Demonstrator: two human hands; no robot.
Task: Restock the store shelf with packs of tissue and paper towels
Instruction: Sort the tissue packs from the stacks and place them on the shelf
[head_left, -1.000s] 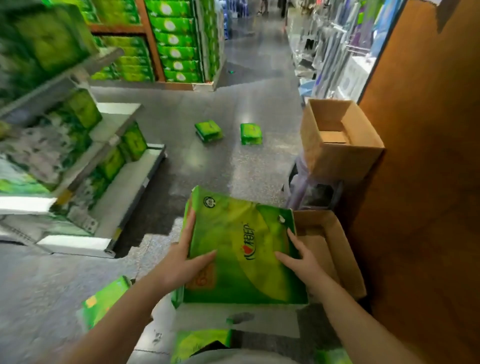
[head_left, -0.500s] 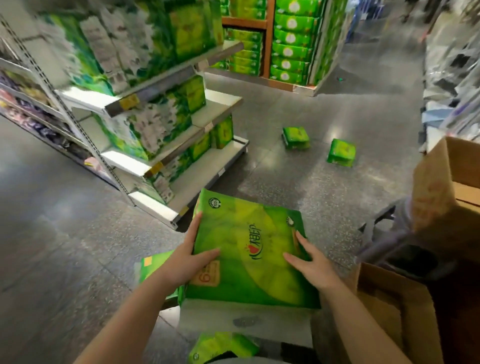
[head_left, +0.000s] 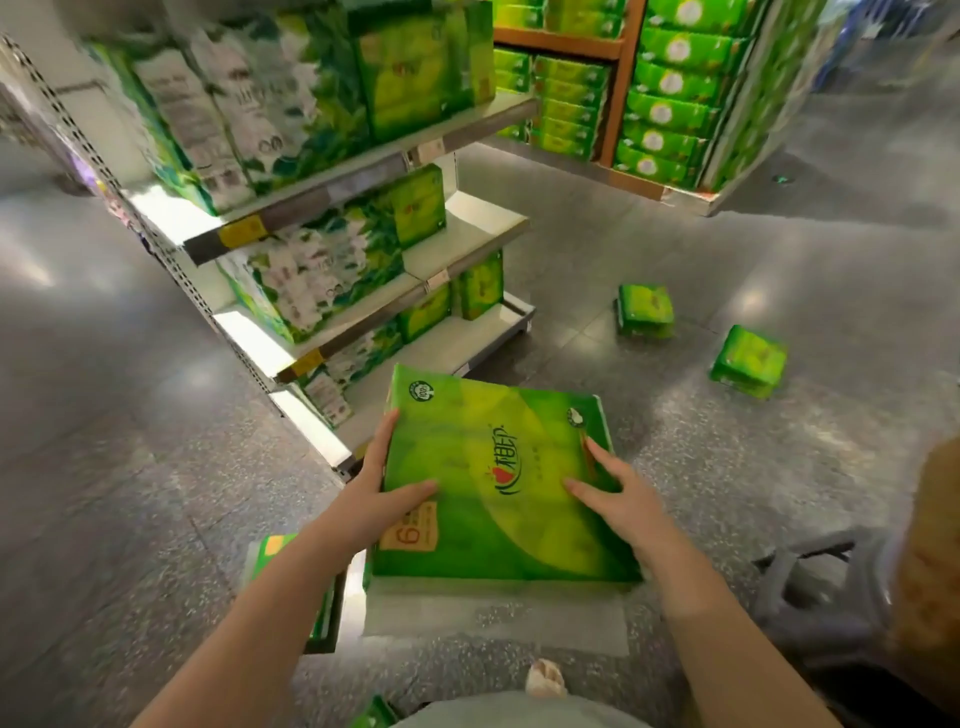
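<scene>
I hold a large green tissue pack (head_left: 498, 483) flat in front of me, above the floor. My left hand (head_left: 379, 493) grips its left edge, thumb on top. On the right side my right hand (head_left: 618, 504) clasps it, fingers spread over the top face. The white store shelf (head_left: 467, 228) stands ahead to the left, its tiers stocked with green and white tissue packs (head_left: 311, 270). The right end of its middle tier and bottom tier (head_left: 452, 348) shows bare shelf board.
Two small green packs (head_left: 644, 310) (head_left: 748, 361) lie on the grey floor ahead right. Another green pack (head_left: 275, 551) lies on the floor under my left forearm. A wooden display of green packs (head_left: 670, 109) stands at the back. A cardboard box edge (head_left: 930, 545) and grey cart (head_left: 821, 587) sit at right.
My view has swung left from the boxes toward the shelf, which now sits closer and more central. Both hands keep the same hold on the pack.
</scene>
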